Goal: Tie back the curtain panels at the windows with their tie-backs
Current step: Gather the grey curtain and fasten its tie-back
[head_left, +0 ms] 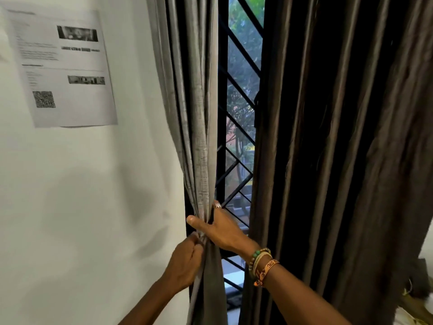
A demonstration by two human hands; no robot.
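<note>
2 hands are on 1 curtain. The right hand (220, 228) reaches in from the lower right and grips the grey curtain panel (199, 137) where it is bunched into a narrow neck. Its thumb lies across the near side pointing left, the fingers wrap round the far side, and a ring (218, 205) shows on 1 finger above the bunch. The left hand (185, 261) comes up from below, directly under the right thumb, its fingers curled and pinching the fabric at the same neck. I read the 2 hands as touching or all but touching there. Whether the left fingers also hold a tie-back I cannot tell, as fingers and folds hide the spot. Several bracelets (262, 263), beaded and woven, sit on the right wrist.

The grey panel hangs at the left edge of the window, against the white wall (82, 207). Above the grip its pleats fan upward; below it falls in a loose fold. To its right a gap shows the window grille (241, 97), black bars in a diagonal pattern, with green trees beyond. Right of the gap the dark brown curtain panel (339, 137) hangs straight and ungathered, filling the right side of the view. 1 printed sheet (63, 66) with blurred text, 2 photographs and a QR code is fixed to the wall at upper left.
</note>
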